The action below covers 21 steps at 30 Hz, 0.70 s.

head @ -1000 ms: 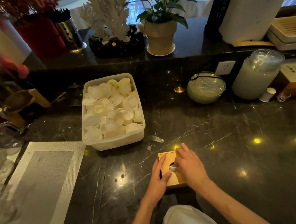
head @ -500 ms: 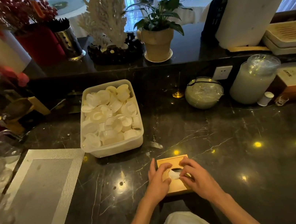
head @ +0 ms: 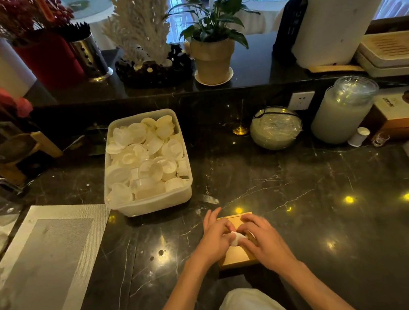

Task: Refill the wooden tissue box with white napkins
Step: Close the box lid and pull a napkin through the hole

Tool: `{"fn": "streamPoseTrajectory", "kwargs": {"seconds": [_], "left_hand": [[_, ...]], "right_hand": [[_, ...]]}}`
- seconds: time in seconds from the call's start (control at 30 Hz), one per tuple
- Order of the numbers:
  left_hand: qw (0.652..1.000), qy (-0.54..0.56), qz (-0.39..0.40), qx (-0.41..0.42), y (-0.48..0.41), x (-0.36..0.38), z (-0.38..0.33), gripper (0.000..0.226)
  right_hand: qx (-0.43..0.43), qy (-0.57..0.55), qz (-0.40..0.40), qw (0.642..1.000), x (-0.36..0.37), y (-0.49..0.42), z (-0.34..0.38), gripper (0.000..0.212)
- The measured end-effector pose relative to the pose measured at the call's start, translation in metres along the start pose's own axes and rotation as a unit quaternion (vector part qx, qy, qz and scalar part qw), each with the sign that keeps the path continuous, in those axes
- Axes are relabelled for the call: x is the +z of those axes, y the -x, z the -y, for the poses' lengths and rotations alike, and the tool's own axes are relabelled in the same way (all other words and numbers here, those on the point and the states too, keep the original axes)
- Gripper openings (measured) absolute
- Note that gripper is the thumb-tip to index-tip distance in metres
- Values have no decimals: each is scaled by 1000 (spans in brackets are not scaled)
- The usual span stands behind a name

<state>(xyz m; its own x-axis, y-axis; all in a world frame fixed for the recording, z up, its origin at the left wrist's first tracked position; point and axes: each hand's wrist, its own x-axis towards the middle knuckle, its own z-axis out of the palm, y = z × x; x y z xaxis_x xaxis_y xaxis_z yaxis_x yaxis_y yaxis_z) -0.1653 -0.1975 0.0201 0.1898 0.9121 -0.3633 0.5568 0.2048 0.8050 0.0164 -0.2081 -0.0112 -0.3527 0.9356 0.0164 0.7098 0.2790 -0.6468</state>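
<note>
Both your hands sit on the wooden box (head: 235, 256) on the dark surface (head: 326, 216). Your left hand (head: 215, 241) and right hand (head: 262, 241) pinch a white napkin (head: 235, 238) between their fingertips.

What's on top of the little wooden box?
Both hands, left and right, rest on the wooden box, pinching a white napkin between them. The opening underneath is covered.

We can't see most of the wooden tissue box (head: 235, 256) lid: both hands cover it. Napkin (head: 235, 238) mostly hidden between fingers (head: 245, 224). Placemat (head: 38, 272) cut off at left edge.
</note>
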Motion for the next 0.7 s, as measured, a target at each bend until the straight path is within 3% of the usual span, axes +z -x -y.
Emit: {"fn": "streamPoseTrajectory", "kwargs": {"seconds": [0.23, 0.43, 0.57, 0.7], "left_hand": [[1000, 17, -1, 16, 2, -1, 3, 7], [999, 6, 27, 15, 5, -1, 16, 23], [1000, 25, 15, 6, 3, -1, 27, 10], [999, 31, 4, 5, -2, 5, 23, 11]], "right_hand": [[-2, 0, 4, 1000, -3, -8, 4, 11], [65, -98, 44, 992, -13, -13, 1, 6], [97, -118, 63, 986, -19, -22, 2, 5], [111, -83, 157, 978, -23, -29, -1, 14]]}}
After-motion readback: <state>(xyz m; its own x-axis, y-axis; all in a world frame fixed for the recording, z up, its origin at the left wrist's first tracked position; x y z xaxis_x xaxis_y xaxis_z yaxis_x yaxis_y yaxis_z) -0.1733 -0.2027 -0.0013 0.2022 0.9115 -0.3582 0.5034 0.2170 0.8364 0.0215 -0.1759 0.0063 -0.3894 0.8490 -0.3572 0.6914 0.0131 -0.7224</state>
